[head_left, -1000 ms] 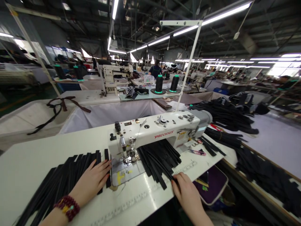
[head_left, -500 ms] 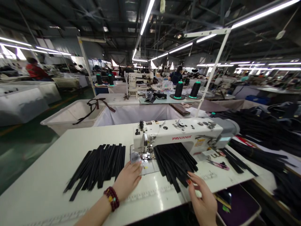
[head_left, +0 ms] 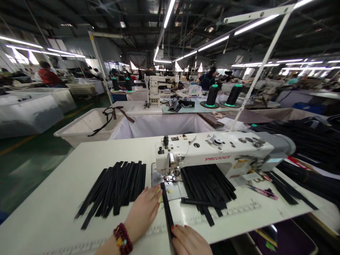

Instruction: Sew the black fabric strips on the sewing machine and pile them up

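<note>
A narrow black strip (head_left: 166,207) runs from the sewing machine's needle plate (head_left: 176,193) toward me. My left hand (head_left: 145,209), a beaded bracelet at its wrist, has its fingers closed at the far end of this strip, just in front of the presser foot (head_left: 172,178). The strip's near part is pinched by my right hand (head_left: 190,241), close to the table's front edge. Left of the white sewing machine (head_left: 212,152) lies a fanned pile of black strips (head_left: 114,187). Another pile of black strips (head_left: 205,186) sits under the machine's arm, with one strip crosswise on its front.
Pink-handled scissors (head_left: 264,191) and a few dark strips (head_left: 285,187) lie right of the machine. Behind the table (head_left: 90,156) stand a white bin (head_left: 87,124) and two black thread cones (head_left: 212,95). Dark fabric (head_left: 313,138) is heaped at right. People work farther back.
My right hand has moved left from the pile under the machine's arm, bringing one strip in front of the presser foot. My left hand now meets that strip. The view has shifted slightly.
</note>
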`<state>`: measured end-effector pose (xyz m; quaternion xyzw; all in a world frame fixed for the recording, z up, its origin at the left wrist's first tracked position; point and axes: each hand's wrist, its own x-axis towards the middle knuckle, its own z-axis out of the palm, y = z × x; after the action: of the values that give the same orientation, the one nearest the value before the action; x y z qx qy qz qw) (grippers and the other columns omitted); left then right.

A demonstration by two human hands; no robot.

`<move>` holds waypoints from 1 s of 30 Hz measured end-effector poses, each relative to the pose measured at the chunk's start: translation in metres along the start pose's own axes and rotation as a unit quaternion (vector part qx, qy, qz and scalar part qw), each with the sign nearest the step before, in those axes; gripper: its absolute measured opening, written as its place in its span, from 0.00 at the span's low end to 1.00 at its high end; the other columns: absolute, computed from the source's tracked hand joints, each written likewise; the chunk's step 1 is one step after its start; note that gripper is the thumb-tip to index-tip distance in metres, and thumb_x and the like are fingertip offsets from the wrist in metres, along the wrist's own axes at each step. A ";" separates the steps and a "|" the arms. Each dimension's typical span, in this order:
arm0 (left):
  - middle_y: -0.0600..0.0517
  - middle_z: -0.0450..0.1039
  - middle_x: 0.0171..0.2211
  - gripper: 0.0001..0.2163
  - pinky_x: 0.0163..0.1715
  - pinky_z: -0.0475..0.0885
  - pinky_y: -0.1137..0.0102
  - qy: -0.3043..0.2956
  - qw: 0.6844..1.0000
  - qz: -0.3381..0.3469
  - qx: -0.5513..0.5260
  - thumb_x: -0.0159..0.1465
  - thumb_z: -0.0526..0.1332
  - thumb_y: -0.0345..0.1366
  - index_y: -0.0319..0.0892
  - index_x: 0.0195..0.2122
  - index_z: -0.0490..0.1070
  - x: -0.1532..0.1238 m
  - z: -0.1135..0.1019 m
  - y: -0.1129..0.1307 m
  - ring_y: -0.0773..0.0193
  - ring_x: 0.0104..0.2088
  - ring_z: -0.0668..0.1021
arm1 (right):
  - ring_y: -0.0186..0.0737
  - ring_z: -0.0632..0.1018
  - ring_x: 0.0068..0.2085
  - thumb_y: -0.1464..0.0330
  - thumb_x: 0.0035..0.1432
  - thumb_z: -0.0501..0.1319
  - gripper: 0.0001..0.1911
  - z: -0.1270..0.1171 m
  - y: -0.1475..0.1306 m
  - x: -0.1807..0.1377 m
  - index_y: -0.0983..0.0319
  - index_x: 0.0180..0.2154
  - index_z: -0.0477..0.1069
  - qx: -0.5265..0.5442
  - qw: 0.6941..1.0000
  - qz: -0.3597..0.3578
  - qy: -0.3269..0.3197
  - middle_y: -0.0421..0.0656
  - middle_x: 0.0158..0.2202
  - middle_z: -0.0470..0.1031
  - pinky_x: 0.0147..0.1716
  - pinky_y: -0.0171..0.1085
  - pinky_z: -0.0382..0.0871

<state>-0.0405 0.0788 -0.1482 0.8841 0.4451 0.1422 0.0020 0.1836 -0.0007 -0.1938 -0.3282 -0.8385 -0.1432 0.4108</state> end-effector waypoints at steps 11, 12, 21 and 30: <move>0.44 0.68 0.63 0.21 0.64 0.62 0.51 -0.022 1.000 0.011 -0.014 0.66 0.55 0.30 0.43 0.60 0.67 0.022 0.014 -0.013 0.55 0.63 0.70 | 0.37 0.81 0.43 0.74 0.69 0.52 0.12 0.020 0.019 0.015 0.59 0.39 0.73 0.032 0.998 0.053 -0.013 0.41 0.40 0.82 0.61 0.43 0.63; 0.44 0.68 0.63 0.21 0.64 0.62 0.51 -0.022 1.000 0.009 -0.014 0.67 0.54 0.31 0.43 0.60 0.67 0.023 0.014 -0.014 0.55 0.62 0.70 | 0.37 0.81 0.43 0.73 0.69 0.51 0.12 0.019 0.019 0.016 0.59 0.39 0.73 0.039 0.997 0.060 -0.016 0.41 0.40 0.82 0.61 0.44 0.63; 0.42 0.68 0.62 0.19 0.61 0.65 0.48 -0.037 0.999 -0.004 0.017 0.68 0.53 0.30 0.38 0.60 0.67 0.032 0.011 -0.010 0.52 0.62 0.71 | 0.36 0.80 0.44 0.70 0.73 0.50 0.14 0.012 0.015 0.034 0.58 0.39 0.73 0.080 0.990 0.113 0.009 0.39 0.40 0.82 0.63 0.41 0.55; 0.43 0.68 0.62 0.19 0.61 0.66 0.47 -0.047 0.998 -0.016 0.041 0.68 0.54 0.30 0.39 0.60 0.67 0.034 0.006 -0.004 0.51 0.62 0.71 | 0.37 0.79 0.44 0.69 0.72 0.53 0.11 0.013 0.015 0.033 0.58 0.40 0.73 0.086 0.990 0.111 0.017 0.38 0.41 0.81 0.66 0.42 0.48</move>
<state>-0.0232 0.1090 -0.1462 0.8818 0.4643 0.0817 -0.0109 0.1713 0.0308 -0.1763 -0.3805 -0.7988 -0.0296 0.4649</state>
